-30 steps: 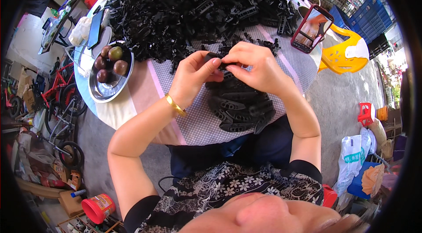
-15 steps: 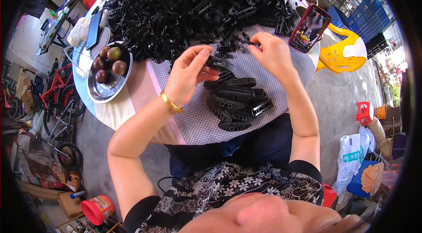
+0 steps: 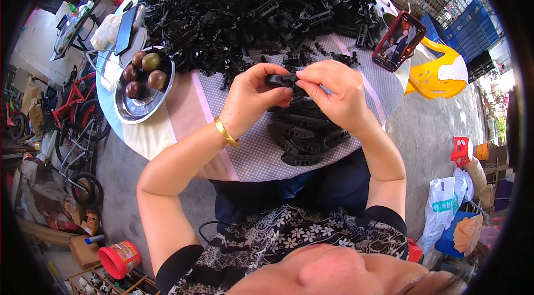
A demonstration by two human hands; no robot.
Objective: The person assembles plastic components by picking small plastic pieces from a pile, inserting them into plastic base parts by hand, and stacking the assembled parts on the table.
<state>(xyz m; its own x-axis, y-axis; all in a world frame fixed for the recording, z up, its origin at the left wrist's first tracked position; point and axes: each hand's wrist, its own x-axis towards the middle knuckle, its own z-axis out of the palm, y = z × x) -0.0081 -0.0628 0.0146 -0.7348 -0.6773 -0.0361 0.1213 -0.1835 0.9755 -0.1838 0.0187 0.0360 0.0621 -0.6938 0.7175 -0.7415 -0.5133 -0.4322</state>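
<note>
My left hand (image 3: 255, 95) pinches a black plastic part (image 3: 281, 80) between thumb and fingers above the middle of the table. Against the part's right end, the fingertips of my right hand (image 3: 332, 90) are pinched together; whether they hold a small piece of their own is hidden. Just below both hands lies a small pile of longer black plastic parts (image 3: 303, 134) on the dotted tablecloth (image 3: 250, 153). Beyond the hands spreads a big heap of small black plastic pieces (image 3: 239, 11), some of them scattered along its near edge.
A metal bowl of round purple fruit (image 3: 125, 111) stands at the left, beside a blue phone (image 3: 126, 29). At the right, a propped phone in a dark red case (image 3: 398, 42) shows a picture. A yellow plastic chair (image 3: 436, 78) is next to the table there.
My right hand has come from the edge of the heap to the part in my left hand. The two hands now meet at it. The whole view has shifted slightly.
</note>
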